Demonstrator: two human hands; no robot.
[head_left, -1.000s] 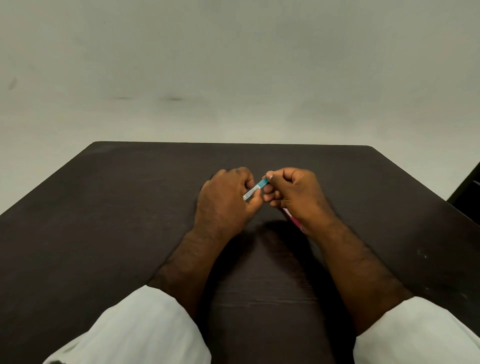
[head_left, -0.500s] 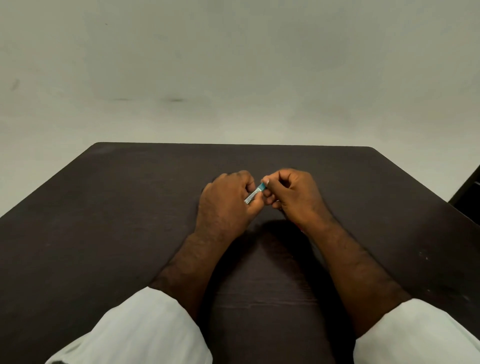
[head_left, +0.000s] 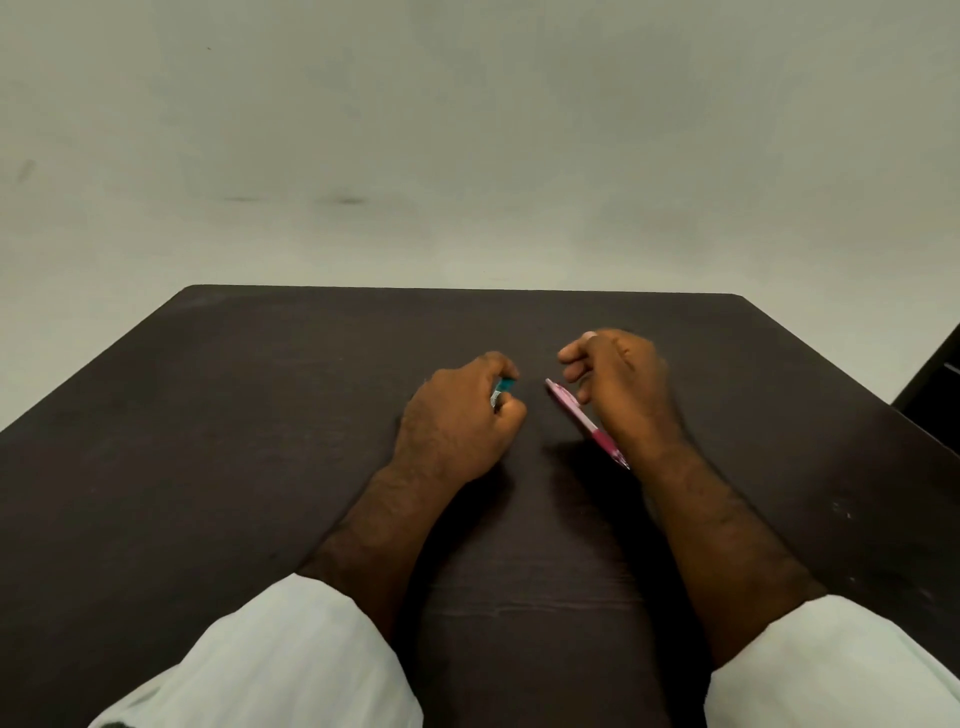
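From the head camera, the hands are apart over the dark counter (head_left: 249, 426). The left hand (head_left: 457, 421) pinches a small teal-and-white piece (head_left: 503, 391) near the counter's middle. The right hand (head_left: 621, 382) is blurred, with its fingers curled. A pink pen (head_left: 584, 421) slants against its palm side, and I cannot tell whether the hand grips it.

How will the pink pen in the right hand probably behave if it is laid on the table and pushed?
The pink pen looks slim and straight, so it is probably stiff and light. Its barrel seems round, so it may roll on the flat table. The right hand holds it with curled fingers; the smooth body could slip.
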